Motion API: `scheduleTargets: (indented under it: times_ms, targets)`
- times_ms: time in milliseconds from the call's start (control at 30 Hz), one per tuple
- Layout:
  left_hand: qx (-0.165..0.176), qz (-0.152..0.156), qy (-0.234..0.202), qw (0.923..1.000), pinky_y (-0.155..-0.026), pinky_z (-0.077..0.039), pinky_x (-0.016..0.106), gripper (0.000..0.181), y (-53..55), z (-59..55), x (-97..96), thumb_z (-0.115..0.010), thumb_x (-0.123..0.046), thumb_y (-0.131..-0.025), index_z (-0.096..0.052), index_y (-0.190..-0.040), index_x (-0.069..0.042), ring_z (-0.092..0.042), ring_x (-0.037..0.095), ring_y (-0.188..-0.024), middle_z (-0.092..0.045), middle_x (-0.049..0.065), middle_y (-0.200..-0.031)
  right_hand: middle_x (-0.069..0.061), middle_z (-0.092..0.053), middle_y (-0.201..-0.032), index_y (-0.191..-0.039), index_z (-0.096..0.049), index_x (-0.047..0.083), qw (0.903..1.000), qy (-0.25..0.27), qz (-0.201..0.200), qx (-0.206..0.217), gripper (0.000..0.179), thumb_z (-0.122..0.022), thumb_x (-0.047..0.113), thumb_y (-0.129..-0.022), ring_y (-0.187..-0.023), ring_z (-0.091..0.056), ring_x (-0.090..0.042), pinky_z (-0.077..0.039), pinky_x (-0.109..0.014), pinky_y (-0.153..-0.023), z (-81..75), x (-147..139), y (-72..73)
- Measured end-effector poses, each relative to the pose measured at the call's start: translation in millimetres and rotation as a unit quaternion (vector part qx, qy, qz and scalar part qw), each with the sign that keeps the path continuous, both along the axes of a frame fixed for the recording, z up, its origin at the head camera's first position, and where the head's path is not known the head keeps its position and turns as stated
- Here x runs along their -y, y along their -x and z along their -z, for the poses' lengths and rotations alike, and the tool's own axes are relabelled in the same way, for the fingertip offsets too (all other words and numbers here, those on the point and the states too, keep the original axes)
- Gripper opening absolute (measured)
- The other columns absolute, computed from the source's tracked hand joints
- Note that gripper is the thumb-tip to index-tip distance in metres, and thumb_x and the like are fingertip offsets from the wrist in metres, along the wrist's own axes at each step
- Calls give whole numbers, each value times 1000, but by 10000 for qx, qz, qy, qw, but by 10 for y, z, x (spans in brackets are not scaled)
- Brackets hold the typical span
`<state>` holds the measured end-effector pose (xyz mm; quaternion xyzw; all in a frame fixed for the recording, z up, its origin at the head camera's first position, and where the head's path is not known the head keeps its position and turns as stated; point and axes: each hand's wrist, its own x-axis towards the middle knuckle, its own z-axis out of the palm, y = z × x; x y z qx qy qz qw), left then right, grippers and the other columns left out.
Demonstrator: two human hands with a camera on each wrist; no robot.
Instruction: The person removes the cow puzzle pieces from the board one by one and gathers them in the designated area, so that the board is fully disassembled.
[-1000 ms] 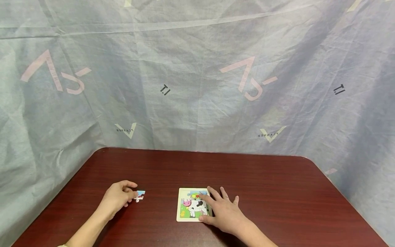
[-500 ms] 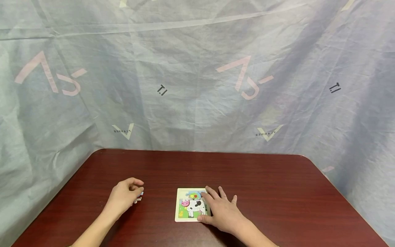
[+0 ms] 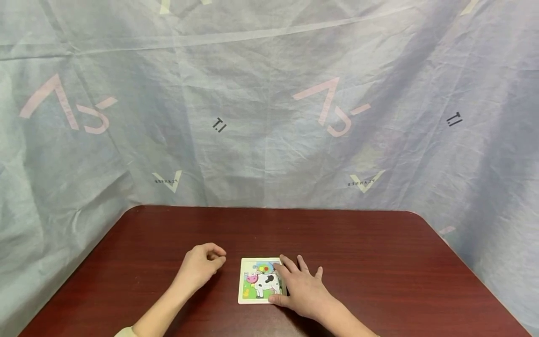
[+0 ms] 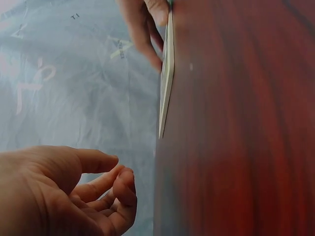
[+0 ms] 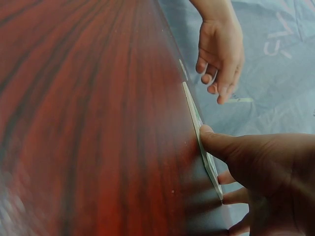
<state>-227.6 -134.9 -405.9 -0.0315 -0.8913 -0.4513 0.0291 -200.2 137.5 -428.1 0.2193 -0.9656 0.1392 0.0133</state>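
Observation:
On the table lies a square puzzle board [image 3: 260, 281] with a pale rim and a cow picture. My right hand [image 3: 304, 288] rests on its right side, fingers spread and thumb on the near edge. My left hand [image 3: 200, 267] is left of the board, apart from it, fingers loosely curled. Nothing shows between thumb and fingertips of the left hand [image 4: 93, 189] in the left wrist view. The small puzzle piece seen earlier does not show in the head view. A thin pale sliver [image 5: 183, 70] lies beyond the board in the right wrist view; whether it is that piece, I cannot tell.
The dark red wooden table [image 3: 362, 252] has rounded far corners. Grey cloth [image 3: 261, 93] with printed letters hangs behind it and along both sides.
My left hand was at the puzzle piece left of the board, then moved over it and rightward toward the board. The piece has gone from sight. My right hand stays on the board.

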Motion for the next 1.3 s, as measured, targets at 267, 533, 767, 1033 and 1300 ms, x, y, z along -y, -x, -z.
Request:
scheduleTargets:
  times_ms: [267,533,767,1033,1300]
  targets:
    - [-74,287,42,9996,-61,-44,33,5,19,57,-252,-75,-8,-88,-73,-92,-8,-55,14,-62,-60,-2,-72,-11,-44,-154,-143,-55,15,10000,-44,20,-1,77,-74,59,-83,-136,-37,-55,-25,-89,-84,11,-2,7]
    - [30,617,-86,9981,-59,-46,33,4,0,117,-400,-74,-9,-89,-72,-91,-7,-55,15,-64,-60,0,-74,-11,-44,-153,-143,-55,15,10000,-51,10,75,77,-73,60,-84,-136,-37,-56,-25,-89,-84,35,-2,-2]
    - [-42,753,-85,9971,-63,-47,33,6,53,155,-528,-76,-9,-85,-73,-89,-8,-54,14,-69,-60,-1,-75,-11,-45,-153,-142,-56,15,10000,-60,21,-20,76,-74,59,-83,-135,-38,-55,-26,-89,-83,11,-11,-6]
    - [127,725,-81,9973,-63,-50,32,11,89,182,-631,-80,-8,-82,-73,-89,-4,-58,15,-73,-63,0,-77,-11,-46,-152,-141,-57,14,9999,-108,-8,-122,76,-73,60,-83,-134,-39,-56,-27,-88,-83,9,-16,1]
    - [195,482,262,9983,-60,-47,30,16,95,186,-726,-84,-7,-79,-72,-89,-3,-53,16,-70,-58,2,-75,-11,-45,-152,-142,-56,14,9999,-117,-12,-61,76,-73,60,-84,-135,-39,-56,-27,-88,-83,7,-10,-1]
